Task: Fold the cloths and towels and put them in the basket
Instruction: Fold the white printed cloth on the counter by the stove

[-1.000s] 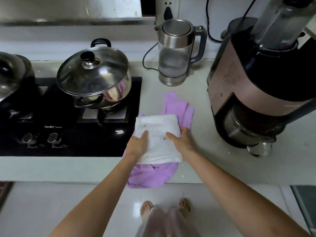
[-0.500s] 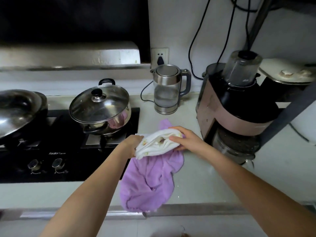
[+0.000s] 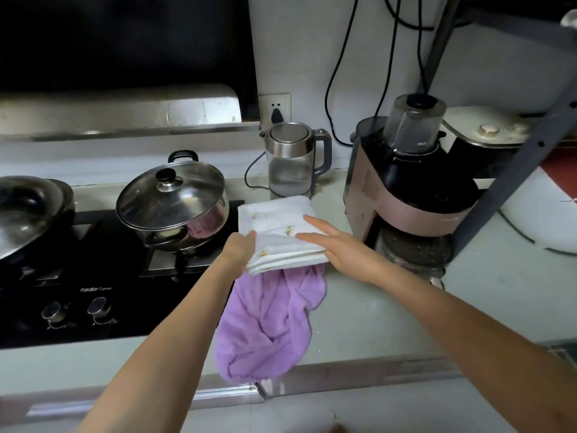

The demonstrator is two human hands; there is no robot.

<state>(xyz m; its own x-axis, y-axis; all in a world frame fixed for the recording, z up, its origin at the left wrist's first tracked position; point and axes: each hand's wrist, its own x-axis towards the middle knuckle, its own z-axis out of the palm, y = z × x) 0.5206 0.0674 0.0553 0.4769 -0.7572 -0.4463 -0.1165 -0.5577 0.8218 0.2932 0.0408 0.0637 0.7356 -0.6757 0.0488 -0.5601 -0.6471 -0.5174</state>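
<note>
White lettering on the black glass front of the gas hob [image 3: 103, 307], just above its two knobs [image 3: 75, 310], reads "Fardior", followed by a smaller word too blurred to read. No other text, label or number is legible.

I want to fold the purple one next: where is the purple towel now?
The purple towel lies crumpled at the counter's front edge, centre of the head view, beneath the folded white cloth, right of the stove.

A lidded steel pot [image 3: 175, 204] sits on the black stove [image 3: 93, 295], a kettle [image 3: 292, 160] beside a pink blender [image 3: 409, 189].
</note>
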